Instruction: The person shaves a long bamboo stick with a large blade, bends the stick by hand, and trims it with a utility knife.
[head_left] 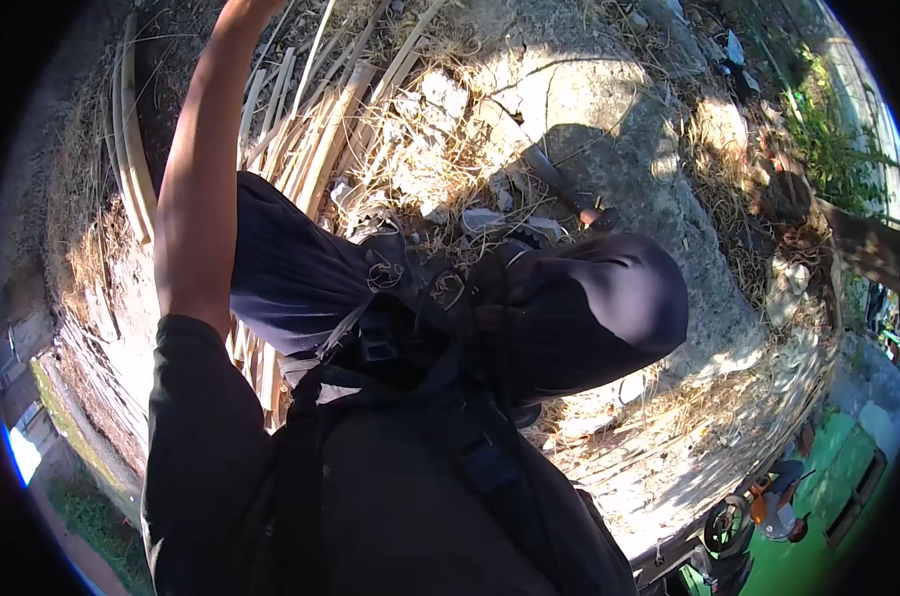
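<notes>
My left arm [200, 169] stretches up past the frame's top edge, beside a pile of long, thin split strips [321, 149], wood or bamboo by their look. The left hand is cut off there, so whatever it touches is hidden. Neither my right arm nor my right hand shows. Past my bent knees [619, 298], a long tool with a dark shaft and a reddish-brown end [559, 184] lies on the ground; its exact kind is unclear. Curly pale shavings or dry fibres [435, 129] are scattered between the strips and the tool.
Grey stony ground [659, 199] and broken pieces [482, 220] lie around my feet. More long strips [130, 139] rest at the far left. A tree trunk [862, 241] stands at the right. A motorbike [728, 526] is by a green wall [818, 546] at lower right.
</notes>
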The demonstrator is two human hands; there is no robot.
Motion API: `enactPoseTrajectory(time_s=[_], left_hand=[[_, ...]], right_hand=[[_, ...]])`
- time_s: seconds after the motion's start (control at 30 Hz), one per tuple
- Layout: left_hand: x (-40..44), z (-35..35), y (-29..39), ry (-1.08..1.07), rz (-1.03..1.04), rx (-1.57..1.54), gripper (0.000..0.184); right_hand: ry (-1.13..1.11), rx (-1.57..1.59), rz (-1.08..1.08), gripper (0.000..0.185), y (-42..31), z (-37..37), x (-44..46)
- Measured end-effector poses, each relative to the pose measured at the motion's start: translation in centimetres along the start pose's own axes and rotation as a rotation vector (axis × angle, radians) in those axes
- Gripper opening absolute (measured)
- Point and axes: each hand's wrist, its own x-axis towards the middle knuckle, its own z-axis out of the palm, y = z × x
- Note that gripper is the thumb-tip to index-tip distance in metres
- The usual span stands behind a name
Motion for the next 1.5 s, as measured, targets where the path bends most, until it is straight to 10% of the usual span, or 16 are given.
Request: enactPoseTrajectory(time_s=[0.2,0.4,0.47,0.53,0.73,0.9,1.07,1.17,1.5], left_hand=[[1.3,0.7,1.6,-0.017,-0.048,-0.247,0.021],[1.9,0.9,3.2,-0.109,-0.052,-0.72,0.021],[1.7,0.9,4.2,-0.118,-0.061,-0.745,0.023],[1.8,1.1,4.4,-0.126,-0.056,-0.803,0.024],[2.8,1.8,4.3,-0.134,-0.058,-0.846,0.026],[3.8,2.6,3.5,-0.147,-0.038,-0.873,0.025],[4.6,3.5,2.5,-0.066,0.012,-0.923,0.019],[5.3,3.8,2.4,0.095,-0.082,-1.105,0.016],[4.6,2.2,4.8,0.224,-0.169,-0.977,0.026]], right_hand=[[0.096,0.452,-0.324,0.046,-7.3,2.4,18.1],[0.257,0.756,-0.96,0.085,-38.1,-17.4,15.1],[-0.087,0.884,-1.089,0.089,-46.8,-24.5,9.6],[-0.993,1.157,-0.983,0.089,-53.9,-31.6,3.3],[-1.562,1.411,-1.532,0.046,-68.2,-43.9,-15.4],[-2.046,1.507,-1.374,0.046,-73.5,-49.9,-23.4],[-1.877,1.629,-1.324,0.041,-74.4,-51.3,-27.3],[-1.164,1.56,-1.685,0.022,-74.3,-50.6,-28.2],[-1.253,1.441,-1.754,0.031,-72.9,-49.2,-28.6]])
